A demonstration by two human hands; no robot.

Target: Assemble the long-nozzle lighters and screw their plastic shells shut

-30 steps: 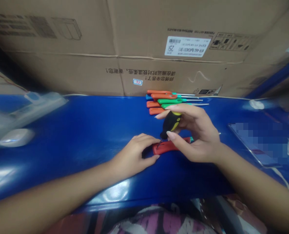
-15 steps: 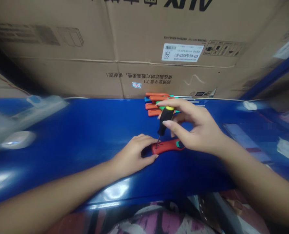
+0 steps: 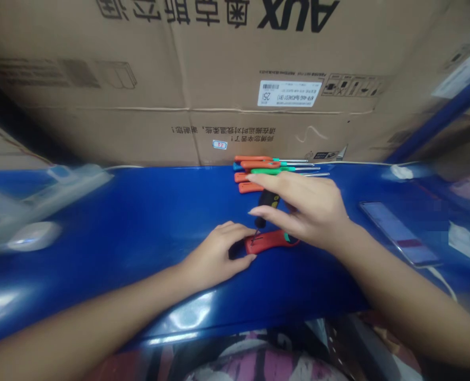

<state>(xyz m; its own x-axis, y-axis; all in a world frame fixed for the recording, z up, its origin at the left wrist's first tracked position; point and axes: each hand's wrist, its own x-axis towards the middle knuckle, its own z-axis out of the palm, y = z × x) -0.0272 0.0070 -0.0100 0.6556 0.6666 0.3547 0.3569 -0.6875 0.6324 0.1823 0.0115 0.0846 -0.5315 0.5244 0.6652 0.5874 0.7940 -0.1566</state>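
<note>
On the blue tabletop lies a red tool handle (image 3: 267, 242) with slots in its face and a green patch toward its right end. My left hand (image 3: 222, 251) pinches its left end between thumb and fingers. My right hand (image 3: 306, 206) is closed round a small black screwdriver (image 3: 267, 203), which leans with its handle up and to the right. The screwdriver's thin shaft points down at the left end of the red handle, and its tip appears to touch there. My right hand covers part of the screwdriver and the right end of the red handle.
Behind my hands lie several screwdrivers (image 3: 254, 159) with orange, green and blue handles, against a large cardboard box (image 3: 139, 127). A phone (image 3: 399, 233) with a white cable is at the right. A white rounded device (image 3: 34, 235) and a pale plastic piece (image 3: 72, 188) are at the left.
My right hand has turned on the black screwdriver, its fingers now reaching further left over the handle. My left hand and the red handle keep their places; the view has tilted slightly upward.
</note>
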